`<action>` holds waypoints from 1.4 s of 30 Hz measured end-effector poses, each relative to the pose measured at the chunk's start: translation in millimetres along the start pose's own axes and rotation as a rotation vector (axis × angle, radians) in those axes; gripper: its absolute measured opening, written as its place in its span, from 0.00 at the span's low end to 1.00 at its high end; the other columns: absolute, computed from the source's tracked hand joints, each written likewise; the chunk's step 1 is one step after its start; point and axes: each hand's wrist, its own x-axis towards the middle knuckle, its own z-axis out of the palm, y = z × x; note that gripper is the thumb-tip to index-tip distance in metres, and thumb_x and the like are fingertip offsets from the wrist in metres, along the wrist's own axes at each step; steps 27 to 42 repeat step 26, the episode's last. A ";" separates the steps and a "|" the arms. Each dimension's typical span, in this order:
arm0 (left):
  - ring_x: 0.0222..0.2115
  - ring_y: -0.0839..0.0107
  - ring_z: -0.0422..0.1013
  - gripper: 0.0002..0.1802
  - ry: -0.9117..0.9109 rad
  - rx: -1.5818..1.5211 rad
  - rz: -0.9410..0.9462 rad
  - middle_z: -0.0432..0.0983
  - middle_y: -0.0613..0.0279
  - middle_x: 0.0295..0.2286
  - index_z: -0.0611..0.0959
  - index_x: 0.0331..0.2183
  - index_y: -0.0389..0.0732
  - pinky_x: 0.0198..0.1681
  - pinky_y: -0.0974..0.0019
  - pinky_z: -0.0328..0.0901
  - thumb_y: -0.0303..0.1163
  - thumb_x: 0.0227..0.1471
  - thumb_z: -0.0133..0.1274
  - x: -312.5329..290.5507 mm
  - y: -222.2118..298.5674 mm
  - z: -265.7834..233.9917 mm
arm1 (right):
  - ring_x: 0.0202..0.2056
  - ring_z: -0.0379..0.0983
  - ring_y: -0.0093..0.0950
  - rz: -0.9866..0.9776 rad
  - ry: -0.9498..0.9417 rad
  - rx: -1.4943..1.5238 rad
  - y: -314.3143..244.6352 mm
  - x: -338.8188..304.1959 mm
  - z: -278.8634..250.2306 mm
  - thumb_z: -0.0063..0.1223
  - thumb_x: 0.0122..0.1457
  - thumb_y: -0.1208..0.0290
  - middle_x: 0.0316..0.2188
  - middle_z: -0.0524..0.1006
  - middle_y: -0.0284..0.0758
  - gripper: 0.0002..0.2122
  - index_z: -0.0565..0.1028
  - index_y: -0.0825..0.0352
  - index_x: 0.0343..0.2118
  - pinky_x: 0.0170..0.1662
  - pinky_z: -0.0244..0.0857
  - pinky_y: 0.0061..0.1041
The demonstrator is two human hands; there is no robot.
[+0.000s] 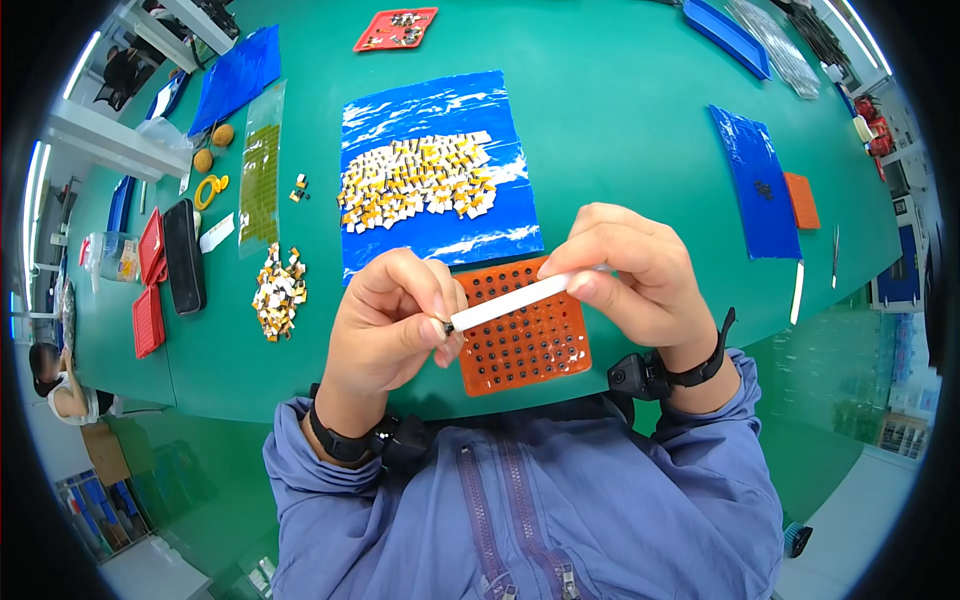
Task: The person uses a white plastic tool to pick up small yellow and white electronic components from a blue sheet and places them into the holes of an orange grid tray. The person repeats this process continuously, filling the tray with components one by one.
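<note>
Over the orange tray (528, 382), my two hands meet at a slim white stick (512, 303). My right hand (635, 275) pinches its right end between thumb and fingers. At the other end, my left hand (395, 318) has thumb and fingers closed on a small black piece that touches or nearly touches the stick's tip. The tray beneath carries rows of small round black parts, partly hidden by my hands and the stick. Just beyond, a blue sheet (430, 100) bears many small white, yellow and black pieces (415, 180).
Left of the sheet lie a loose heap of similar pieces (279, 295), a long yellow-green strip (262, 170), a black case (184, 255) and red trays (148, 322). Rightward are another blue sheet (752, 185), an orange block (801, 201) and tweezers (836, 256). A red tray (396, 30) stands far back.
</note>
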 end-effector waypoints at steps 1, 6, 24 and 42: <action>0.18 0.73 0.64 0.05 -0.009 0.005 0.001 0.65 0.60 0.20 0.69 0.26 0.36 0.18 0.75 0.61 0.22 0.46 0.50 -0.4 -0.2 -0.5 | 0.23 0.67 0.28 -0.022 0.022 0.017 0.3 0.7 1.4 0.53 0.45 0.79 0.22 0.71 0.34 0.04 0.72 0.71 0.26 0.27 0.61 0.22; 0.18 0.73 0.64 0.05 -0.006 0.007 -0.004 0.65 0.60 0.20 0.69 0.26 0.36 0.18 0.75 0.61 0.22 0.46 0.50 0.0 0.5 0.3 | 0.22 0.66 0.28 0.005 -0.014 0.018 0.3 -1.9 -0.6 0.53 0.46 0.79 0.21 0.71 0.35 0.04 0.72 0.70 0.25 0.26 0.60 0.23; 0.19 0.72 0.65 0.05 -0.006 0.009 0.006 0.65 0.60 0.20 0.70 0.26 0.36 0.19 0.74 0.61 0.22 0.46 0.50 0.0 1.0 -0.4 | 0.25 0.67 0.28 -0.026 -0.041 0.020 -1.0 -0.8 -1.5 0.52 0.47 0.78 0.23 0.71 0.36 0.04 0.72 0.71 0.27 0.27 0.61 0.22; 0.19 0.72 0.65 0.05 -0.003 0.011 -0.002 0.65 0.60 0.20 0.70 0.26 0.36 0.19 0.74 0.62 0.22 0.46 0.50 0.0 1.6 -0.6 | 0.25 0.67 0.28 -0.029 -0.038 0.019 -0.8 -1.3 -1.3 0.52 0.47 0.78 0.23 0.71 0.36 0.04 0.72 0.71 0.27 0.27 0.61 0.22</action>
